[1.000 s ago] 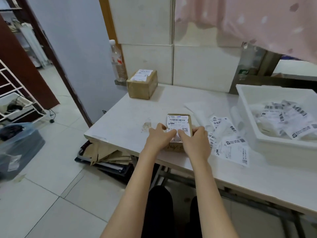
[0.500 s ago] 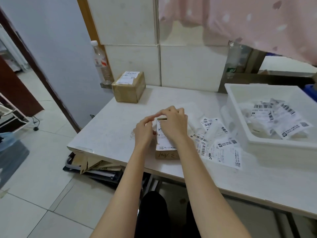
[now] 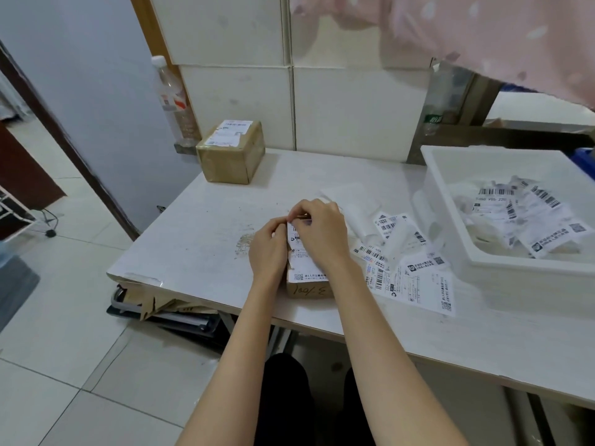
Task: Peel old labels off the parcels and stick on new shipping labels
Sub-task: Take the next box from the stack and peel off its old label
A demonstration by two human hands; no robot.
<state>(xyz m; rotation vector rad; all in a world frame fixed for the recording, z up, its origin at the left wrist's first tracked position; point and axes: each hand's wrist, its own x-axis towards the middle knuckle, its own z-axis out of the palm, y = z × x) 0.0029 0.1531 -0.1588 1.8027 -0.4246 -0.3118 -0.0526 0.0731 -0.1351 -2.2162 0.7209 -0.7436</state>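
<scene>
Head view: label (image 3: 301,263) under both hands' fingertips (image 3: 294,217).

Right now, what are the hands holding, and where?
Both hands, left hand and right hand, pinch the label at its far edge on the near parcel.

A white table (image 3: 199,226) with a scuffed, speckled top stands against a wall of large white panels (image 3: 354,107) divided by narrow seams. To the left, a pale grey-blue wall (image 3: 80,75) meets a dark brown door frame (image 3: 64,143). The floor (image 3: 80,365) consists of light glossy tiles with thin grout lines. Flattened cardboard (image 3: 151,304) lies on the floor under the table's left edge. A white wire rack on castors (image 3: 19,217) stands at far left. Pink fabric with pale spots (image 3: 483,37) hangs at upper right. Lighting is soft and even.
</scene>
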